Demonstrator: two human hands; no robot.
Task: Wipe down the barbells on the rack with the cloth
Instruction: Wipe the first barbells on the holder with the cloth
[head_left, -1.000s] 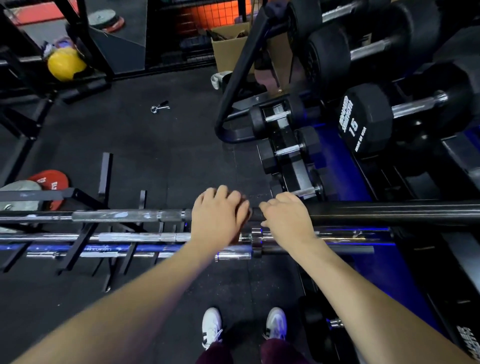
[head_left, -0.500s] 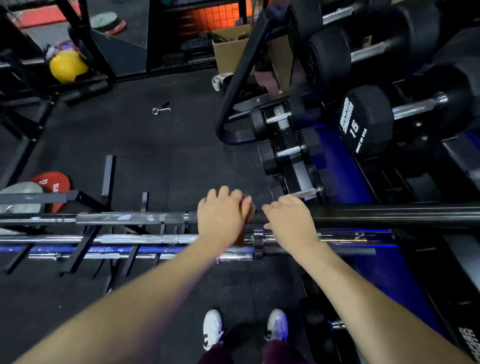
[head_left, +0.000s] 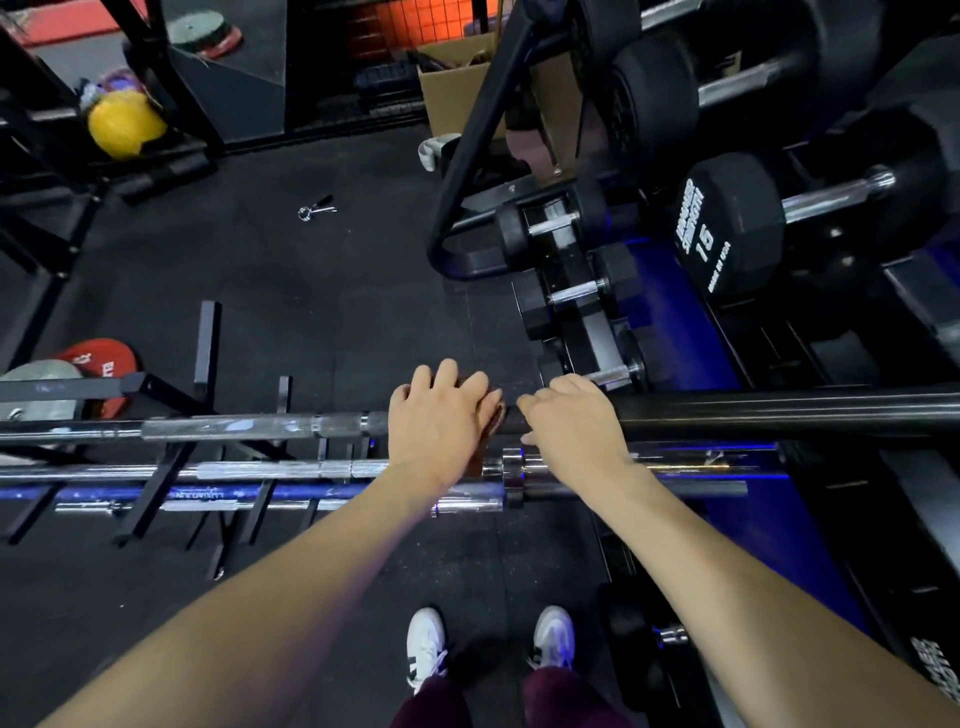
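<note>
To your right, the dumbbell rack (head_left: 582, 306) and its 15 dumbbell (head_left: 727, 234) crowd the black bar (head_left: 779, 413). To your left, the lower barbells (head_left: 208, 470) lie close together on the barbell rack (head_left: 156, 478). Open floor (head_left: 311, 312) lies beyond, carrying one spring collar (head_left: 316, 209).

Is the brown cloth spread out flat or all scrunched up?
Scrunched up. Only a small bunched edge of the brown cloth pokes out under the left hand, which presses it onto the top black barbell.

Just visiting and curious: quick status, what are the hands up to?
Left hand gripping brown cloth round the top barbell. Right hand curled over the same bar beside it. Nothing in the way.
</note>
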